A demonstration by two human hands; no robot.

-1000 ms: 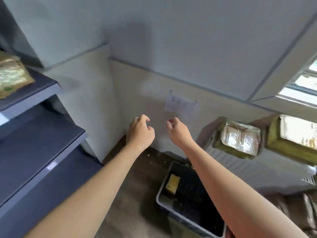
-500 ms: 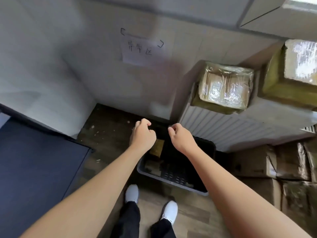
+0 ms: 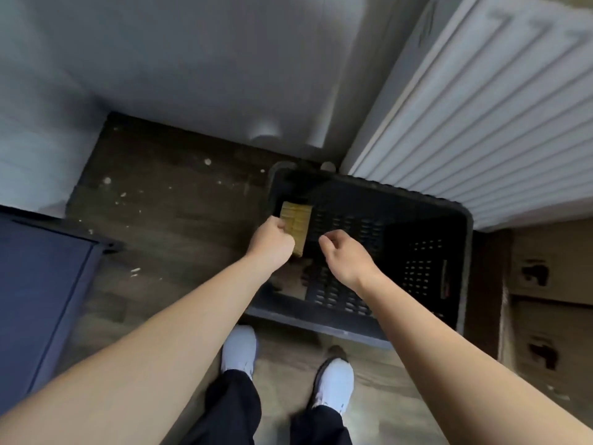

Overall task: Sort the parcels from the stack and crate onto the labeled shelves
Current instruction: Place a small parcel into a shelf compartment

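Head view: the small flat yellow parcel [image 3: 296,223], long axis pointing away, lies touching the curled left hand [image 3: 272,244]; the half-open, empty right hand [image 3: 345,253] hovers just beside it over the black perforated plastic crate [image 3: 417,252].

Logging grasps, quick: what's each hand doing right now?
Left hand: closed on the small yellow parcel over the crate.
Right hand: open, empty.

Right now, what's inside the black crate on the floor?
One small yellow-brown parcel is inside the black crate, at its left wall, with the left hand on it. The rest shows bare slotted bottom; the arms and the right hand cover some of it.
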